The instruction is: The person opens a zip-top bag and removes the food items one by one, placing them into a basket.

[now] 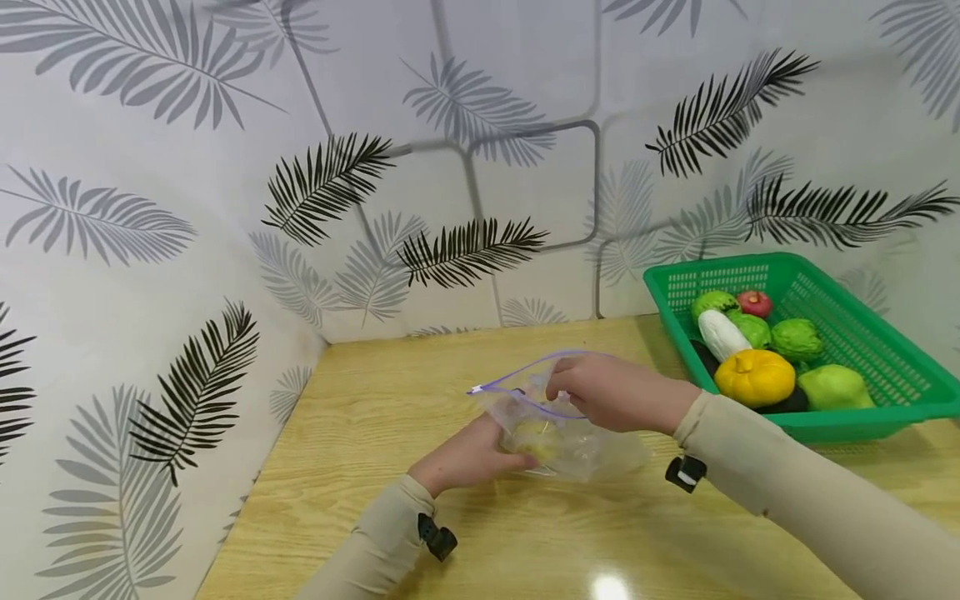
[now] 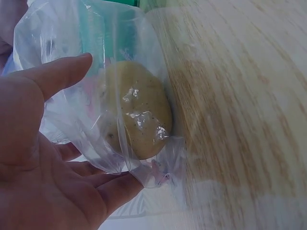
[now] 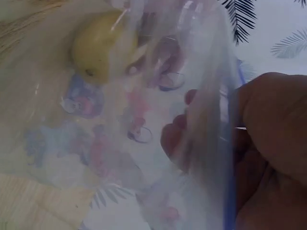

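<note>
A clear zip bag [image 1: 600, 454] with a purple zip edge and a white slider [image 1: 477, 389] stands with its mouth open on the wooden table. Inside it lies a yellow-brown potato [image 2: 139, 110], also visible through the plastic in the right wrist view. My left hand [image 1: 472, 454] holds the bag from outside at its left, thumb on the near side and fingers behind, close to the potato. The fingers of my right hand [image 1: 618, 392] dip into the bag's mouth, loosely bent; through the cloudy plastic their tips show apart from the potato.
On the right of the table [image 1: 360, 433] stands a green plastic basket [image 1: 892, 350]. It contains a yellow pumpkin [image 1: 753, 377], a white oblong vegetable [image 1: 723, 335], a green pear-shaped fruit [image 1: 834, 387], a red fruit [image 1: 754, 303] and several green lumpy ones. Leaf-patterned walls border the table.
</note>
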`<state>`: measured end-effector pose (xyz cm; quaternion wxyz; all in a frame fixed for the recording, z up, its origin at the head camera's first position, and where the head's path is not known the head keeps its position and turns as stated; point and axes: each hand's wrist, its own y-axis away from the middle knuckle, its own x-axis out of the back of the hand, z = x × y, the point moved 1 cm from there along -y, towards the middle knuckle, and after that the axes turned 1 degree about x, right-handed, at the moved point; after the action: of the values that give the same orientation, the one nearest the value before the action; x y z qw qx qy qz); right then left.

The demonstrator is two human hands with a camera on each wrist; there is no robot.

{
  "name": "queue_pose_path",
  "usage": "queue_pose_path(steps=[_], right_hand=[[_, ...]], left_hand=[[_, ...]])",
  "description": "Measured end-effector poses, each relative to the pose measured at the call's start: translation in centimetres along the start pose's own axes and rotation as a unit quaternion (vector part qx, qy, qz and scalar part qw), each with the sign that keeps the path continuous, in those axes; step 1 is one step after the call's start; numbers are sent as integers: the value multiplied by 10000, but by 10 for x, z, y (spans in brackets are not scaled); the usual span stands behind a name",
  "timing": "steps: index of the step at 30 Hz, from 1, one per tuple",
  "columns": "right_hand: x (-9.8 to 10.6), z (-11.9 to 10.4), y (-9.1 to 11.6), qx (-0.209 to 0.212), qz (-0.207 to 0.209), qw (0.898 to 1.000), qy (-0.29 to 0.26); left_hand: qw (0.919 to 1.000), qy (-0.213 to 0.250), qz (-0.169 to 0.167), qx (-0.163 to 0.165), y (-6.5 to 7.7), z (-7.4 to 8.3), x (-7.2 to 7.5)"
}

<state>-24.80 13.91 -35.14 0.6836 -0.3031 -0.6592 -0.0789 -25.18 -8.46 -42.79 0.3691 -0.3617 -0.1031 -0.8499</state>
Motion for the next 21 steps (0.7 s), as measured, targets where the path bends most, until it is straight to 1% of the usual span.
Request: queue_pose_path(steps=[3, 4, 6, 8, 9, 11, 13, 15, 18, 21], right_hand=[[-11, 3, -5, 156, -373, 9992, 21], [-15, 3, -6, 141, -554, 9984, 17], [-22, 4, -7, 7, -1011, 9948, -104], [-29, 3, -6, -230, -1448, 9891, -154], [-32, 3, -6, -339, -1606, 9863, -172], [-38, 1, -6, -559, -1794, 9820, -205], [-43, -1, -7, -703, -1851, 9802, -100], [-48, -3, -7, -746, -1781, 9812, 7], [-55, -5, -7, -655, -1584, 9846, 332], [-61, -6, -7, -449, -1332, 9877, 685]], left_hand=[[9999, -92, -12, 66, 0, 1, 0], [9999, -76, -29, 82, 0, 1, 0], [9999, -54, -66, 52, -1, 0, -1], [10000, -73, -59, -11, -2, 0, -1], [9999, -97, -56, -55, -2, 0, -2], [9997, -179, -8, -179, -3, 0, -2], [9993, -257, 21, -252, -3, 0, -2], [9991, -322, 18, -259, -3, 1, -2], [9994, -335, 9, -124, -2, 0, -1], [9996, -280, 23, 52, -1, -1, -2]])
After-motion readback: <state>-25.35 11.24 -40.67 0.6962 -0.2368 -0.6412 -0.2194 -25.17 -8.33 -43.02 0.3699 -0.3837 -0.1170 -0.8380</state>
